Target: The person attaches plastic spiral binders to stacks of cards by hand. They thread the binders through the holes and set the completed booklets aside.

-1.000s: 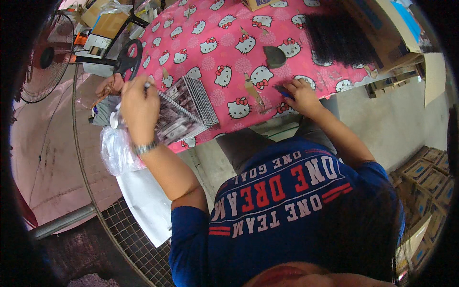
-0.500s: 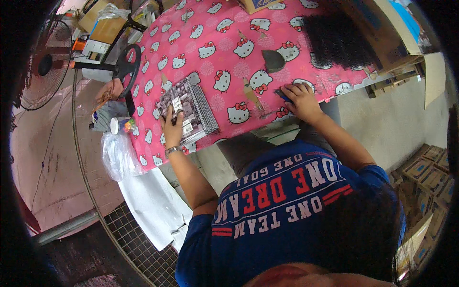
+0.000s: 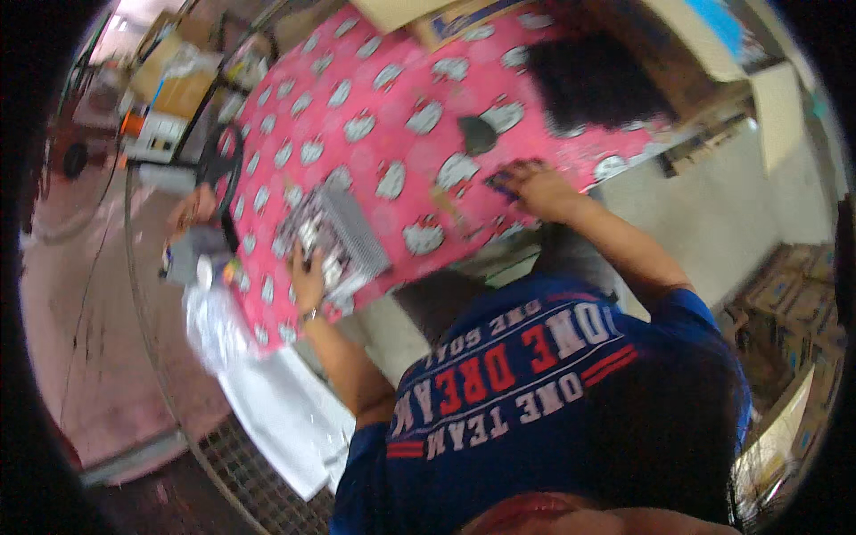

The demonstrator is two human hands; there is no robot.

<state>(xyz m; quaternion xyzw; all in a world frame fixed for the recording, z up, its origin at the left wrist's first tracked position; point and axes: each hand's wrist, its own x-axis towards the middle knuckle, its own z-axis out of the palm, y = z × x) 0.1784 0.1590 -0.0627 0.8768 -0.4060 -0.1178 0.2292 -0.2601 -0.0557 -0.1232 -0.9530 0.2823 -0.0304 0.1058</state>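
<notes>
On the pink tablecloth (image 3: 390, 239) with white cartoon cats lies a stack of flat packs (image 3: 355, 234), dark and checked, with pale labels. My left hand (image 3: 308, 281) rests on the stack's near left part, fingers spread over its top. To the right, my right hand (image 3: 546, 192) lies close to the table edge, its fingers bent over a small dark blue object (image 3: 502, 185). Most of that object is covered, and blur hides its kind. Just beyond this hand is a dark grey-green rounded piece (image 3: 478, 135).
A mat of black bristly strands (image 3: 593, 80) lies at the far right, beside an open cardboard box (image 3: 704, 49). Another carton (image 3: 459, 20) stands at the far edge. On the left are a black ring on an arm (image 3: 234, 169), a white tub (image 3: 206, 270) and clear plastic bags (image 3: 209, 325).
The whole view has shifted and blurred, the table sliding left. My left hand stays on the packs, and my right hand stays over the dark blue object. More of the far carton shows.
</notes>
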